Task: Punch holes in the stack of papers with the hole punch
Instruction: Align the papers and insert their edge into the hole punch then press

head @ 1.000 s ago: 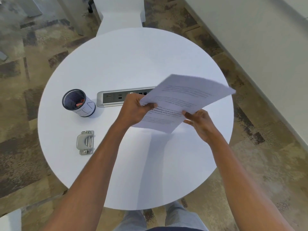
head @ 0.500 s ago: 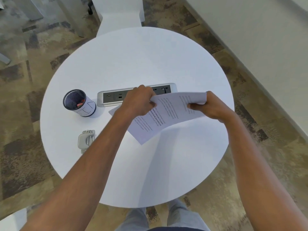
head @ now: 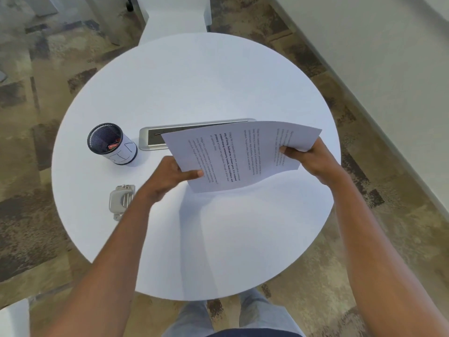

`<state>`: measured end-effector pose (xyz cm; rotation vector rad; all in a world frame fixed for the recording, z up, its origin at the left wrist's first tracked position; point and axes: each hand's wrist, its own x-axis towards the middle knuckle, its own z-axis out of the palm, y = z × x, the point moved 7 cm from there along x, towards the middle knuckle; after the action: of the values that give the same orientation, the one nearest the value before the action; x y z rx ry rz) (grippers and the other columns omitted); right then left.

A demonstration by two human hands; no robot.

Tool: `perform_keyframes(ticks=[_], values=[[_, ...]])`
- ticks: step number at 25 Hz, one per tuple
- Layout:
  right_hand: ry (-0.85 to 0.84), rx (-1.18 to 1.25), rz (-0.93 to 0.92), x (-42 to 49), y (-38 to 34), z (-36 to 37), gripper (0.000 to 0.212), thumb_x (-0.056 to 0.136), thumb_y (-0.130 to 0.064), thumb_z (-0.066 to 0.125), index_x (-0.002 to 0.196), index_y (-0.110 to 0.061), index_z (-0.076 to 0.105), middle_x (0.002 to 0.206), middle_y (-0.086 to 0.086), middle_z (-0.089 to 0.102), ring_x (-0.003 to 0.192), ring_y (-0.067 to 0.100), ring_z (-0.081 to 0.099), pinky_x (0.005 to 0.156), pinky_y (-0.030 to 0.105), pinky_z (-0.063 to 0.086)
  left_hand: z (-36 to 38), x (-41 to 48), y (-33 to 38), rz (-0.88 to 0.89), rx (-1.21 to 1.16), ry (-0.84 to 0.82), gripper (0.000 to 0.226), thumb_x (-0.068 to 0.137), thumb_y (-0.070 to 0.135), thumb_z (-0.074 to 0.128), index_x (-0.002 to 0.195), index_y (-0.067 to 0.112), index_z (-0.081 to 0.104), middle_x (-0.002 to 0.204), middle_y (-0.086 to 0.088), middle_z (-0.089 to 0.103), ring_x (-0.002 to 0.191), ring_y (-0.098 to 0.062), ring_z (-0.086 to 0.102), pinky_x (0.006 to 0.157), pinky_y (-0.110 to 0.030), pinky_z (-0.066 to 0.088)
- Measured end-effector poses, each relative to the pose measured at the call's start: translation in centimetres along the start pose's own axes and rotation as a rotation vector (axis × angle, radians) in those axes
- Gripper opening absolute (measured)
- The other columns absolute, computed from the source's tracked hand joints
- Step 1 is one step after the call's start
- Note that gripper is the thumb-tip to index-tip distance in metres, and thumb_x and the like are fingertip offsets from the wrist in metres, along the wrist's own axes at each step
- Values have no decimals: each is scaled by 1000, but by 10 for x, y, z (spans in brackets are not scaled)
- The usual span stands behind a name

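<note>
- Two bare hands hold one stack of papers (head: 240, 156) in the air above a round white table (head: 194, 251); places below are told relative to the power strip (head: 151, 139) set into the middle of that table.
- Left of the power strip and close beside it, a dark mesh pen cup (head: 110, 143) with a white label lies tilted on the table, its open mouth toward the far left.
- Nearer the person than the power strip and off to its left, the metal hole punch (head: 121, 201) sits on the table, apart from the papers; the left forearm covers its right edge.
- Just in front of the power strip, the left hand (head: 170, 181) is closed on the near left corner of the papers, thumb on top and fingers underneath.
- Over the right part of the power strip, the papers hang clear of the table, printed side up, sagging a little in the middle and hiding most of the strip.
- Right of the power strip, the right hand (head: 313, 158) pinches the right edge of the papers, thumb on the printed side.
</note>
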<state>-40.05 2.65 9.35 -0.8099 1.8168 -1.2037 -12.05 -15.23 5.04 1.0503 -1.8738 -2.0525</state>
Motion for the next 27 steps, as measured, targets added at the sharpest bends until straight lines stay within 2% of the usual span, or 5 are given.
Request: perform_keyframes(ticks=[6,10,13,18,27], values=[[57,16,-12,-4,10,2,33,88,-16,73,94,-49,72,103,-16,75,101,10,69,95,48,54,-2,7,-6,80,32,369,28,77,10,79,104,15,71,105,-1,74,92,-14,72,83,-33,59],[57,-2,14,-4,34,9,27,90,-11,70,105,-34,69,113,1,72,109,23,66,95,51,53,3,7,-15,119,51,474,27,79,7,77,105,12,70,106,-8,72,93,-21,71,80,-32,58],[90,-3,-15,-6,41,10,29,91,-6,68,115,-21,66,114,2,71,110,18,67,94,43,55,7,3,-18,166,74,495,23,81,8,76,104,7,73,100,-7,74,86,-16,68,75,-27,56],[152,80,-74,-9,29,4,39,89,-7,69,104,-43,70,103,-18,74,101,6,69,79,20,55,4,-5,-1,258,61,500,23,80,11,76,87,33,76,83,20,75,77,0,67,69,-15,48],[160,150,-53,-9,42,10,35,91,-3,67,108,-33,68,112,2,72,110,22,67,95,41,54,8,0,-12,205,32,447,14,81,11,76,93,19,78,89,3,77,78,-9,68,70,-25,50]])
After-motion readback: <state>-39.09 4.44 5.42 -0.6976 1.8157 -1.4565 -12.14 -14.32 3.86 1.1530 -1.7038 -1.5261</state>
